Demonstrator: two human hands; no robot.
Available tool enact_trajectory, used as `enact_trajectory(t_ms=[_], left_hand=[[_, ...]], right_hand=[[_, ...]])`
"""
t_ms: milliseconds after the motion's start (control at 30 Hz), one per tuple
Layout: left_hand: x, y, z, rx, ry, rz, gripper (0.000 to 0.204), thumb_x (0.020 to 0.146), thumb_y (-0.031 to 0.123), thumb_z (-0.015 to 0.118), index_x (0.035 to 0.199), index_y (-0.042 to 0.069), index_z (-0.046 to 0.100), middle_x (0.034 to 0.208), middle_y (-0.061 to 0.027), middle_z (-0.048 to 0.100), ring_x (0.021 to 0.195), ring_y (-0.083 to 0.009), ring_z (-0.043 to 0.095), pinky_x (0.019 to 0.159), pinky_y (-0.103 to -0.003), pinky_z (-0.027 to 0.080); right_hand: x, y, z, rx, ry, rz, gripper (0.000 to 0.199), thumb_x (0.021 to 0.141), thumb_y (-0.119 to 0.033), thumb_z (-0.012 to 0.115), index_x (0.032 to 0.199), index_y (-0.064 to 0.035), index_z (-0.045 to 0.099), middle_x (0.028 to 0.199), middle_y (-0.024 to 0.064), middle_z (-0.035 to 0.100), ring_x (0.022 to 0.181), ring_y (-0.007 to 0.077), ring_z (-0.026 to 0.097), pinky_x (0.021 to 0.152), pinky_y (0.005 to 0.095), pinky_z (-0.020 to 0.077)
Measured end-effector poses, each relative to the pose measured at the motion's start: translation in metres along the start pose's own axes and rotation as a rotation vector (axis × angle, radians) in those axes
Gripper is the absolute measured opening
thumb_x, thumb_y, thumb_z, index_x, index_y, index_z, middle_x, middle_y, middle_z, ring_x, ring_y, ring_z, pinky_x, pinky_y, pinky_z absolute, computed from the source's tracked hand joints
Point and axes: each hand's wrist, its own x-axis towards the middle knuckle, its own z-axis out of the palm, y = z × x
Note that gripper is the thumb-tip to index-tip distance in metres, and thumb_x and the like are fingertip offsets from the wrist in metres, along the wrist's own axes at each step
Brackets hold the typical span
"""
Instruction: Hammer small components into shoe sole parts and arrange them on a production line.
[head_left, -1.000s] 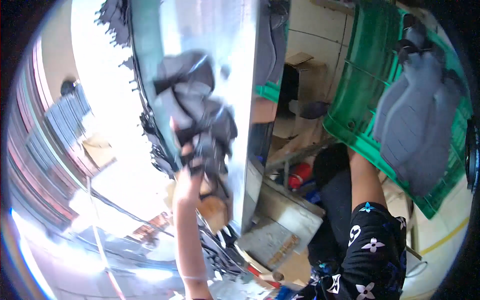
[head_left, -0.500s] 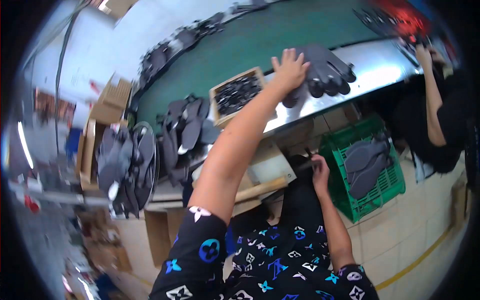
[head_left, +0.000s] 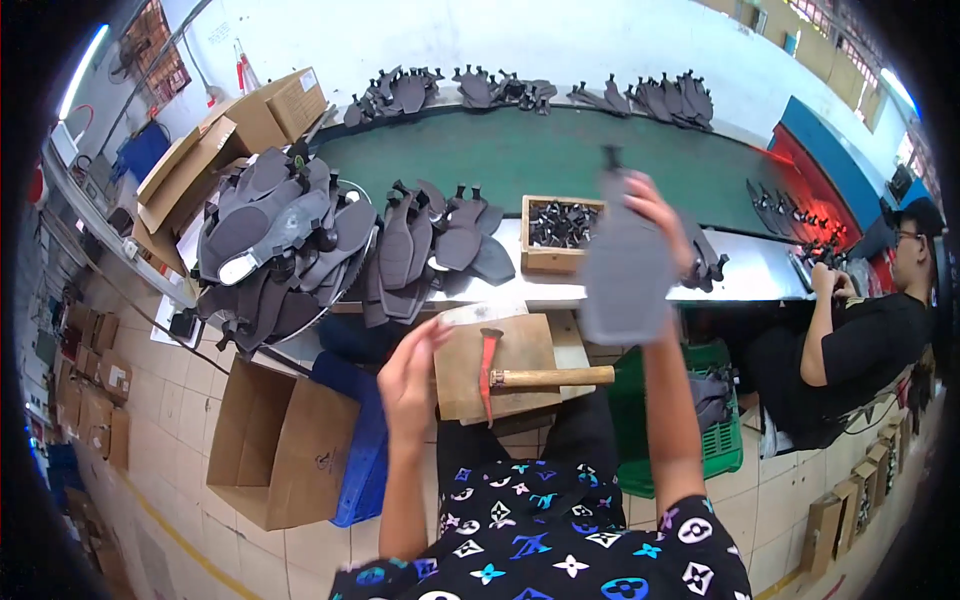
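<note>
My right hand [head_left: 660,215] is raised over the bench edge, closed on a grey shoe sole [head_left: 628,275]. The sole stands upright, its broad end low and a small black heel at its top; motion blurs it slightly. My left hand [head_left: 407,375] is at the left of a wooden board [head_left: 460,375], fingers apart and holding nothing. On that board, in front of my lap, lies a hammer [head_left: 488,372] with a reddish head and a wooden handle. Behind the raised sole stands a wooden box [head_left: 530,255] of small black heels.
A heap of grey soles [head_left: 265,220] is at left, with more soles [head_left: 450,235] beside it. A green conveyor belt [head_left: 450,145] runs behind. A green crate [head_left: 725,445] and a cardboard box [head_left: 265,450] flank me. A co-worker [head_left: 860,330] sits at right.
My left hand has left the pile of soles on the bench and come back beside the board. My right hand has risen from beside the crate and now holds a sole. The view has turned.
</note>
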Motion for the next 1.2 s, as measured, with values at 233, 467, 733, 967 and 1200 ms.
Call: enact_trajectory(t_ms=[233, 467, 733, 967, 1200], left_hand=[[-0.174, -0.031, -0.172, 0.886, -0.123, -0.284, 0.031, 0.101, 0.015, 0.054, 0.124, -0.004, 0.062, 0.112, -0.0168, 0.071, 0.103, -0.0269, 0.069, 0.091, -0.034, 0.051], [-0.209, -0.059, -0.155, 0.400, 0.436, -0.472, 0.039, 0.104, 0.022, 0.052, 0.134, -0.002, 0.056, 0.126, -0.0129, 0.065, 0.115, -0.0218, 0.061, 0.102, -0.033, 0.045], [-0.011, -0.115, -0.003, 0.412, 0.016, -0.141, 0.073, 0.098, 0.031, 0.060, 0.150, -0.008, 0.027, 0.151, -0.0268, 0.038, 0.141, -0.0340, 0.039, 0.116, -0.038, 0.029], [0.020, -0.122, 0.014, 0.591, 0.098, -0.241, 0.084, 0.095, 0.033, 0.066, 0.150, -0.013, 0.022, 0.148, -0.0316, 0.040, 0.140, -0.0365, 0.041, 0.113, -0.042, 0.034], [0.060, -0.015, 0.150, 0.921, -0.074, 0.416, 0.053, 0.091, 0.019, 0.064, 0.136, -0.005, 0.049, 0.143, -0.0237, 0.048, 0.140, -0.0382, 0.039, 0.116, -0.048, 0.027]], right_hand=[[-0.068, 0.084, 0.132, -0.025, -0.830, -0.011, 0.030, 0.085, 0.001, 0.060, 0.116, -0.0022, 0.062, 0.108, 0.0180, 0.068, 0.101, 0.0372, 0.066, 0.085, 0.0439, 0.0538], [-0.093, -0.039, 0.032, -0.051, -0.979, 0.372, 0.089, 0.086, -0.045, 0.073, 0.150, -0.0061, 0.025, 0.153, 0.0217, 0.024, 0.112, 0.0418, 0.060, 0.091, 0.0463, 0.0535], [-0.172, -0.047, -0.047, -0.339, -1.054, 0.417, 0.081, 0.076, -0.021, 0.081, 0.143, -0.0113, 0.037, 0.079, 0.0164, 0.063, 0.074, 0.0375, 0.067, 0.065, 0.0470, 0.0543], [-0.218, -0.087, -0.118, -0.069, -0.474, 0.894, 0.043, 0.077, -0.010, 0.079, 0.117, -0.0088, 0.062, 0.064, 0.0114, 0.062, 0.056, 0.0223, 0.065, 0.054, 0.0315, 0.0487], [-0.243, -0.132, -0.150, 0.249, -0.021, 1.186, 0.016, 0.097, -0.010, 0.057, 0.105, 0.0020, 0.063, 0.056, -0.0042, 0.045, 0.045, 0.0038, 0.040, 0.044, 0.0218, 0.0341]])
